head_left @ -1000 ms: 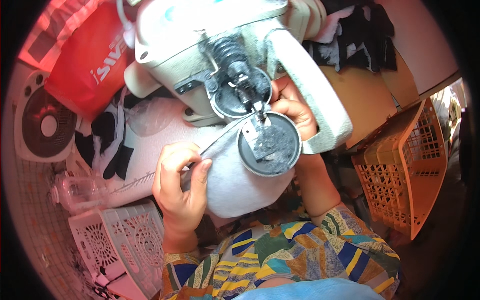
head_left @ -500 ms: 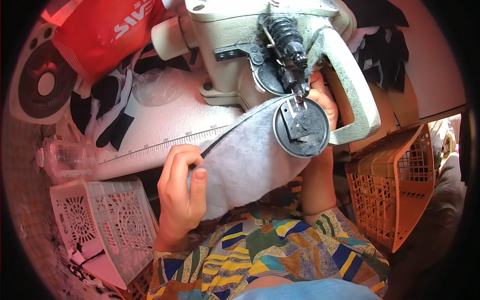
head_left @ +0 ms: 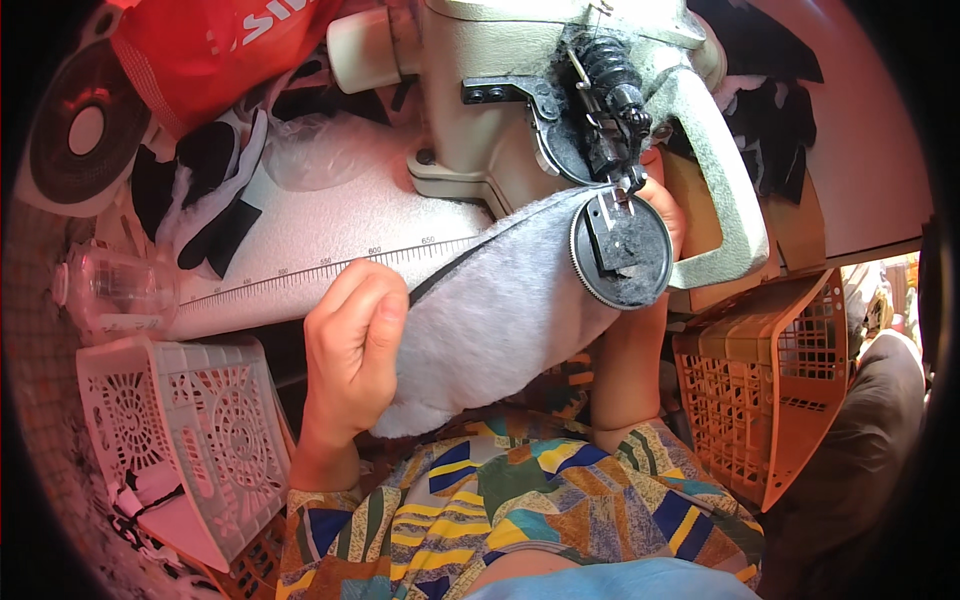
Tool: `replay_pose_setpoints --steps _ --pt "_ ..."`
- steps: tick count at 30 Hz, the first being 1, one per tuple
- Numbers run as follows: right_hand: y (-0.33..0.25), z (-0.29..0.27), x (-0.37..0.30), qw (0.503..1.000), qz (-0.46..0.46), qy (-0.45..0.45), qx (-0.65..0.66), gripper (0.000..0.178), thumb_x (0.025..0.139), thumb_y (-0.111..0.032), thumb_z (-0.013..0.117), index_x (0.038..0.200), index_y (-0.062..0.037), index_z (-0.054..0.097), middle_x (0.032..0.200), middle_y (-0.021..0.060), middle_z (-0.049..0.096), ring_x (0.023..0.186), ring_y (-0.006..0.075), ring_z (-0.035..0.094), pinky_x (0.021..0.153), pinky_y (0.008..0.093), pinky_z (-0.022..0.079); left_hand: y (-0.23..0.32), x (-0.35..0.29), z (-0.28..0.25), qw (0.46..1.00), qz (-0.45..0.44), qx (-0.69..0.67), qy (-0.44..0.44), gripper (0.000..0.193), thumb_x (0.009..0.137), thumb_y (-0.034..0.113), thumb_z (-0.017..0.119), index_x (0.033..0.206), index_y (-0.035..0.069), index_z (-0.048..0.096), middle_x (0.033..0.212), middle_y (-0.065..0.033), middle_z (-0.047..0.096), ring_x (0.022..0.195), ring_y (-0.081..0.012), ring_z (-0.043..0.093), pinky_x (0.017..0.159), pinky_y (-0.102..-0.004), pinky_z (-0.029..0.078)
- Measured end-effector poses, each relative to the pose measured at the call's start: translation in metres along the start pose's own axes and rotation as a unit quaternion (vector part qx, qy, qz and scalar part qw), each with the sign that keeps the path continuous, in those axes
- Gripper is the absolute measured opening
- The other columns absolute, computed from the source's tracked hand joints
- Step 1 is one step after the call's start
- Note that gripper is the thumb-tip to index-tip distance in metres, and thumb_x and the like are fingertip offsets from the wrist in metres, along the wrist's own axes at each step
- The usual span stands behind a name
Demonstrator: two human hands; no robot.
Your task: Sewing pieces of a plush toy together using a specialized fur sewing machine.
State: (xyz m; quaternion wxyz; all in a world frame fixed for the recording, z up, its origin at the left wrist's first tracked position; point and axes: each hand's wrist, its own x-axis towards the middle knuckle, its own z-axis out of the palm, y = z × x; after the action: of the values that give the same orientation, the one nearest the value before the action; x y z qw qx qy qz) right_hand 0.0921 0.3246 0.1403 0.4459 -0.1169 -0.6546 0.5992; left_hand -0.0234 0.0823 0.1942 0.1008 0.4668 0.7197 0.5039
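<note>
A pale grey, fluffy fabric piece with a dark strip along its upper edge hangs from the sewing machine. Its upper right end runs in at the round, toothed disc, under the needle parts, which are dusted with lint. My left hand is closed at the fabric's left end, thumb pressed against the curled fingers, and grips the edge there. Behind the disc is my right hand; only part of it shows, and its fingers are mostly hidden by the disc and the machine.
A white plastic crate stands at the lower left, an orange crate at the right. On the ruled white table lie black fabric scraps; a clear bottle and red bag are at the left. The machine's curved arm stands beside my right hand.
The view has shifted a little, so the machine sits farther right. My left hand's fingers have curled in more tightly at the fabric's edge. My right hand stays behind the disc.
</note>
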Motion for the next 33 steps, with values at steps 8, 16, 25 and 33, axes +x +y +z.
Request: replay_pose_setpoints --steps 8,16,25,33 --pt "-0.007 0.003 0.001 1.0 -0.007 0.0 0.005 0.023 0.064 0.001 0.077 0.079 -0.0006 0.061 0.101 0.0049 0.048 0.092 0.0155 0.05 0.085 0.0267 0.04 0.009 -0.006 -0.006 0.993 0.014 -0.113 -0.025 0.013 0.083 0.01 0.055 0.083 -0.003 0.055 0.084 -0.0132 0.052 0.077 -0.0223 0.051 0.071 -0.0299 0.042" --pt "-0.004 0.001 0.002 0.999 -0.027 0.006 -0.015 0.024 0.064 0.004 0.077 0.082 0.0006 0.061 0.103 0.0061 0.049 0.093 0.0153 0.052 0.084 0.0251 0.042 0.007 -0.015 -0.001 0.999 0.015 -0.012 -0.035 0.016 0.076 0.007 0.068 0.08 -0.003 0.055 0.086 -0.0145 0.056 0.074 -0.026 0.054 0.067 -0.0314 0.044" --pt "-0.023 0.012 0.004 0.999 -0.006 -0.026 0.034 0.026 0.067 0.003 0.075 0.089 0.0016 0.062 0.102 0.0079 0.054 0.095 0.0176 0.055 0.086 0.0274 0.044 -0.004 -0.01 -0.002 0.964 0.142 0.158 0.156 0.014 0.085 0.002 0.063 0.083 -0.001 0.049 0.086 -0.0147 0.059 0.074 -0.024 0.054 0.068 -0.0309 0.044" --pt "0.006 -0.003 0.007 0.99 -0.005 0.015 0.142 0.017 0.082 -0.003 0.066 0.098 -0.0013 0.061 0.106 0.0098 0.057 0.095 0.0181 0.058 0.081 0.0305 0.048 0.006 0.022 -0.01 0.916 0.276 0.226 0.185 0.017 0.08 -0.001 0.065 0.09 -0.002 0.051 0.09 -0.0168 0.06 0.071 -0.0301 0.054 0.062 -0.0369 0.045"
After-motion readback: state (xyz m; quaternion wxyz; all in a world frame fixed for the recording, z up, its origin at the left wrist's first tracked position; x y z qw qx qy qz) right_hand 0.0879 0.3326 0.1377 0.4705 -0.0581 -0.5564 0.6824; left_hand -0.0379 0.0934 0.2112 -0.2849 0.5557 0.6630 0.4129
